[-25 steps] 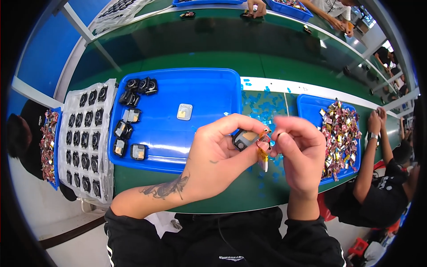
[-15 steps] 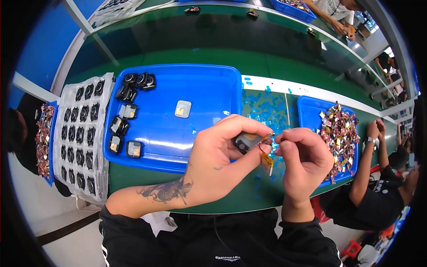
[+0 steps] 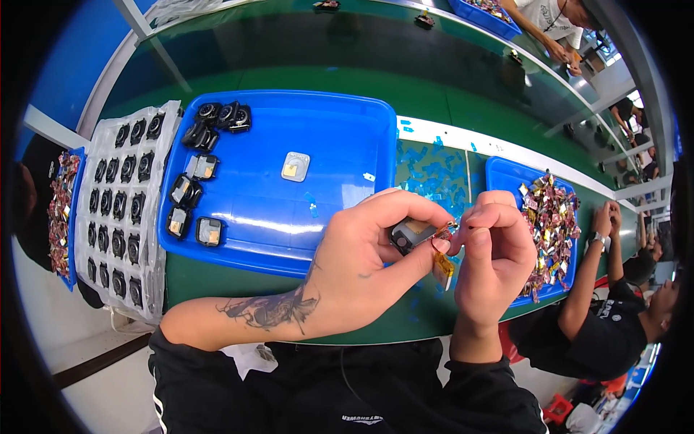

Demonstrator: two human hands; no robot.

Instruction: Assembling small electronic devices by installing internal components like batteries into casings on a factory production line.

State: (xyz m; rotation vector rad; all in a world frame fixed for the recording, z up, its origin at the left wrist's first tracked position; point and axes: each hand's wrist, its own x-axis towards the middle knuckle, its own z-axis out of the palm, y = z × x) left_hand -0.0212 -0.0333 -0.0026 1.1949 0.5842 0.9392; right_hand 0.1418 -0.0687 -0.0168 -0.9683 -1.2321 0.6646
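Note:
My left hand (image 3: 350, 264) is closed around a black smartwatch case (image 3: 410, 234) with a grey back, tilted between thumb and fingers. A small circuit piece with a yellow flex strip (image 3: 443, 269) hangs by the left thumb tip; whether it is joined to the case I cannot tell. Close beside it, my right hand (image 3: 493, 271) is closed in a pinch, thumb against curled fingers. Whatever is between those fingertips is hidden or too small to name.
A blue tray (image 3: 303, 199) holds several black watch cases (image 3: 210, 231) and a pale square piece (image 3: 295, 167). Blue film scraps (image 3: 430, 173) litter the green bench. Small electronic parts (image 3: 549, 235) fill another tray. At left stands a white moulded tray (image 3: 148, 195) of watch cases. Co-workers sit nearby.
The view has shifted slightly. My right fingers have curled and risen a little beside the circuit piece. My left hand keeps its hold on the watch case.

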